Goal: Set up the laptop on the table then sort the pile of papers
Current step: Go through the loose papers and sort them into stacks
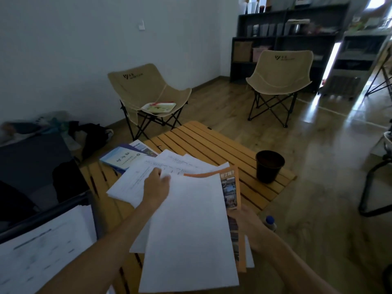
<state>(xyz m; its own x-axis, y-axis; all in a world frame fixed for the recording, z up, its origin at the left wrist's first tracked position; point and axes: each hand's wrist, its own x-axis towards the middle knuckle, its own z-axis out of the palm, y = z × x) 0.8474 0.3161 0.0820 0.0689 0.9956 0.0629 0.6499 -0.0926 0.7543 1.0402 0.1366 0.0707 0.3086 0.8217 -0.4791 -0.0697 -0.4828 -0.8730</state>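
Papers (169, 166) lie fanned across the slatted wooden worktop (203, 143), directly under and beyond the left hand (156, 187); the left hand rests on the printed sheets, its fingers (157, 171) reaching forward, the thumb spread toward a large blank sheet (191, 230); whether the fingers press flat or pinch a sheet edge cannot be told. The blank sheet sits just right of the left fingers and runs back toward the person; an orange brochure (231, 187) shows from beneath its right edge. The right hand (248, 223) is at the near right side of that brochure, largely hidden behind the sheets; its fingers are out of sight, so their state cannot be told, though the hand touches the stack from below or behind. Blue booklets (121, 159) lie beyond and left of the left fingers, at the far left part of the worktop, partly covered by the white sheets. The laptop (42, 209) stands left of the left forearm, lid raised, its dark screen above a pale sheet on its base. A dark cup (269, 166) stands on the worktop well right of the left fingers, near the far right edge; a bottle with a blue cap (269, 221) shows just beyond the right hand. Two beige folding chairs (148, 92) stand farther off; a tray (159, 107) lies on the left one.
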